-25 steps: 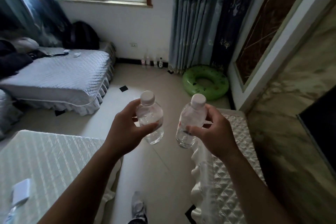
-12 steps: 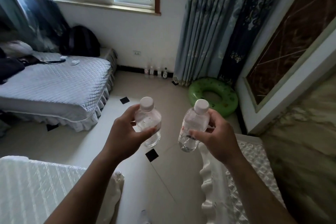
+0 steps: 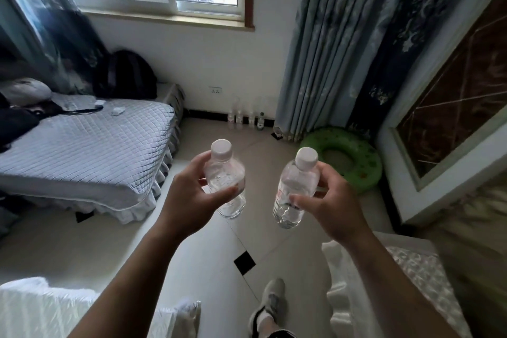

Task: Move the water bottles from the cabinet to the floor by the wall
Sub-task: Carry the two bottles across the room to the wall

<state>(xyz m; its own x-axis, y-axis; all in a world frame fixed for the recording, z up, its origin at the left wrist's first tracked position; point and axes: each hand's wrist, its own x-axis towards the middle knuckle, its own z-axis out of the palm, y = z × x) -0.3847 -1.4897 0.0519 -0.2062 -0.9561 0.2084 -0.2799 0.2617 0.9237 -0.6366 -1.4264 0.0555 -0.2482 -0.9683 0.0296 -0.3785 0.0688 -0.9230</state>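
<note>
I hold two clear water bottles with white caps out in front of me, above the tiled floor. My left hand [image 3: 189, 197] grips the left bottle [image 3: 226, 173] around its middle. My right hand [image 3: 326, 203] grips the right bottle [image 3: 297, 186] the same way. Both bottles stand nearly upright and about a hand's width apart. Far ahead, several small bottles [image 3: 245, 118] stand in a row on the floor against the white wall [image 3: 219, 63], under the window. The cabinet is out of view.
A bed with a grey quilt [image 3: 90, 145] fills the left side. A green swim ring [image 3: 345, 162] lies on the floor by the curtains [image 3: 329, 49] on the right. White-covered furniture [image 3: 411, 282] flanks me at the bottom corners. My shoe [image 3: 270, 302] is on the tiles.
The view has moved forward toward the far wall; the bed, swim ring and row of bottles look closer. Both hands keep the same grip on the bottles.
</note>
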